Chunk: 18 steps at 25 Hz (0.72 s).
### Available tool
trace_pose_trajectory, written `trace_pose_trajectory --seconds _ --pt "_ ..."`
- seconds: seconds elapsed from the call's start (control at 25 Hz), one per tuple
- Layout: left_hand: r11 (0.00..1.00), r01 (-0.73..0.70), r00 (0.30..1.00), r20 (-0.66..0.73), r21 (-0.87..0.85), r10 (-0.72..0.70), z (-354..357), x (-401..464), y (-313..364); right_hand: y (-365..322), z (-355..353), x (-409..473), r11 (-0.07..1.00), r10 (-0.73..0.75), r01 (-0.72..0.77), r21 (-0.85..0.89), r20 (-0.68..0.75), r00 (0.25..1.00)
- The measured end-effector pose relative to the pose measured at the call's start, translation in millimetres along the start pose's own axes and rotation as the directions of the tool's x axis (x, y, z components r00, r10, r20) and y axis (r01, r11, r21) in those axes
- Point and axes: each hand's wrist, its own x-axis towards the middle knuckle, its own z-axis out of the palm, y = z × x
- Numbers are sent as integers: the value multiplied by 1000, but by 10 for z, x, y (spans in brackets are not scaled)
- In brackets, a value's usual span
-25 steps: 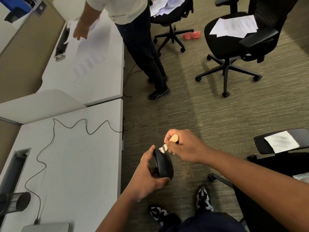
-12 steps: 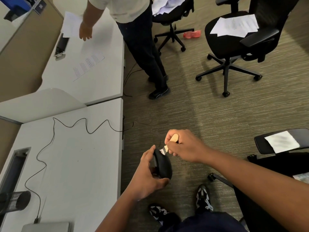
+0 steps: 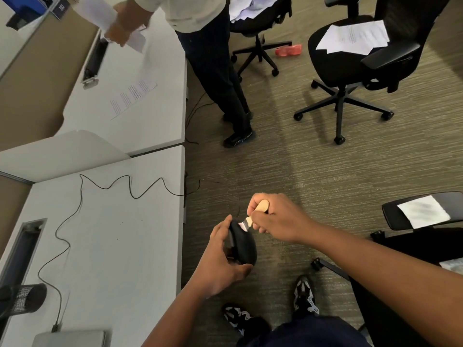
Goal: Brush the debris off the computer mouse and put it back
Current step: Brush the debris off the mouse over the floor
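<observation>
Left hand [image 3: 220, 256] grips the mouse [image 3: 243, 244] off the desk [image 3: 120, 246] edge, over carpet, at 6 o'clock in view. Right hand [image 3: 273, 216] pinches the brush [image 3: 253, 215], bristles touching the mouse's 12 o'clock end. Risks: hard strokes could tip the mouse out of the thumb-and-finger grip; its cable [image 3: 105, 189] trails toward 10 o'clock and may snag during return.

No legible text: print on the sheet [image 3: 132, 96] on the far worktop [image 3: 155, 116] too small, blue sign [image 3: 61, 7] characters unclear.
</observation>
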Motion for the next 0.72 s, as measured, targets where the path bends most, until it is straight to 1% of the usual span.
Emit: trace_pose_trajectory --seconds 0.08,0.24,0.36,0.48,0.52,0.64,0.72 --pt "1000 -6 1000 -11 5 6 -3 -14 -13 -22 -25 -5 999 19 -19 30 14 1000" --pt "1000 -6 1000 -13 11 6 -1 -17 0 -31 2 -11 997 -25 32 71 -101 995" --pt "1000 -17 1000 -16 26 17 3 -26 24 -33 51 -30 999 -26 28 30 -53 998" --pt "999 -20 1000 -23 32 21 0 -45 12 -37 36 -47 999 12 -11 45 -15 1000" --pt "1000 -17 999 -27 22 17 -3 -52 17 -39 36 -50 999 7 -6 44 -27 1000" --pt "1000 -16 999 -42 1 16 -19 -53 62 -43 56 -41 997 -45 55 61 -146 988" --pt "1000 -20 999 -46 -11 19 -29 -43 84 -44 79 -25 993 -77 91 68 -189 979"
